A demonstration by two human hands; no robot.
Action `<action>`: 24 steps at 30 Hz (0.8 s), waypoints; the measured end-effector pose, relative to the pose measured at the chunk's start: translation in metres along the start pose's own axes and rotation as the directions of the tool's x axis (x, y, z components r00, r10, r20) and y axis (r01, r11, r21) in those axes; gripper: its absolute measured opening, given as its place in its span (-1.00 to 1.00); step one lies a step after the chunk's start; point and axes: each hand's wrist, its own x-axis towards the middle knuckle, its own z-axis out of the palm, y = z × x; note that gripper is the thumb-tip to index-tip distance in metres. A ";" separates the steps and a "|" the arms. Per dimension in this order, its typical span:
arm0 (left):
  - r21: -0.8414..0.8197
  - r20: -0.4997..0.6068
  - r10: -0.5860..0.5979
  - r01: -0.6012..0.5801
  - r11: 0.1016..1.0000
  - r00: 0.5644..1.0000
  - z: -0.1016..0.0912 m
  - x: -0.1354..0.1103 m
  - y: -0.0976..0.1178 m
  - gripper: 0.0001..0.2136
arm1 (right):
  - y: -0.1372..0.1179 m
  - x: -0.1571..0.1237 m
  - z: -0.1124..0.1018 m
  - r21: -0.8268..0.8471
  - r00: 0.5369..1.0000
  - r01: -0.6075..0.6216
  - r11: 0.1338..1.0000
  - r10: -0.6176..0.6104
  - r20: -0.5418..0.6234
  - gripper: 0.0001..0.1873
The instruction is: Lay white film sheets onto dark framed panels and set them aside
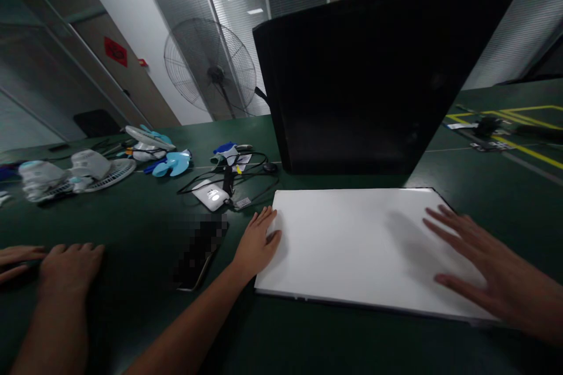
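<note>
A flat white board lies on the dark green table in front of me. My left hand rests at the board's left edge, fingers together and stretched forward, thumb on the white surface. My right hand hovers flat over the board's right part with fingers spread, holding nothing. Behind the board stands a large black panel, tilted upright.
Another person's hands lie on the table at the far left. A dark phone lies beside my left forearm. A white power bank with cables, blue fan blades and white fan parts sit further back. A standing fan is behind.
</note>
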 end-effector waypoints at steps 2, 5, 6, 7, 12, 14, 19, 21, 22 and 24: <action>0.000 -0.015 0.000 0.000 1.000 1.000 -0.002 -0.002 0.003 -0.46 | -0.031 0.005 -0.013 0.013 0.975 0.222 0.975 -0.222 0.018 0.07; 0.015 -0.006 0.032 -0.032 0.999 0.999 -0.004 -0.004 0.008 -0.44 | -0.061 0.013 -0.020 0.074 0.937 0.344 0.936 -0.347 0.028 0.06; 0.028 0.015 0.054 -0.054 0.998 0.998 -0.005 -0.004 0.010 -0.46 | -0.066 0.016 -0.020 0.081 0.935 0.352 0.933 -0.355 0.026 0.02; 0.042 0.037 0.075 -0.076 0.996 0.997 -0.006 -0.004 0.011 -0.49 | -0.070 0.018 -0.020 0.077 0.932 0.359 0.930 -0.362 0.018 -0.02; 0.056 0.073 0.093 -0.097 0.994 0.993 -0.008 -0.002 0.016 -0.54 | -0.075 0.023 -0.023 -0.058 0.864 0.488 0.871 -0.491 -0.110 -0.29; 0.031 0.072 0.079 -0.082 0.996 0.994 -0.009 -0.002 0.017 -0.54 | -0.079 0.023 -0.029 -0.057 0.815 0.546 0.836 -0.545 -0.197 -0.53; -0.213 0.055 0.040 -0.027 0.977 0.998 -0.016 -0.002 0.006 -0.52 | -0.087 0.015 -0.050 -0.109 0.696 0.671 0.734 -0.674 -0.247 -0.54; -0.372 0.012 0.000 0.004 0.928 1.000 -0.017 0.002 -0.007 -0.49 | -0.088 0.004 -0.051 -0.133 0.718 0.643 0.754 -0.654 -0.239 -0.49; -0.440 -0.004 -0.013 0.010 0.898 1.000 -0.018 0.004 -0.014 -0.50 | -0.090 -0.003 -0.051 -0.124 0.752 0.599 0.791 -0.609 -0.252 -0.46; -0.540 -0.005 -0.004 0.001 0.842 1.000 -0.018 0.009 -0.027 -0.55 | -0.094 -0.017 -0.047 -0.027 0.848 0.444 0.896 -0.429 -0.311 -0.37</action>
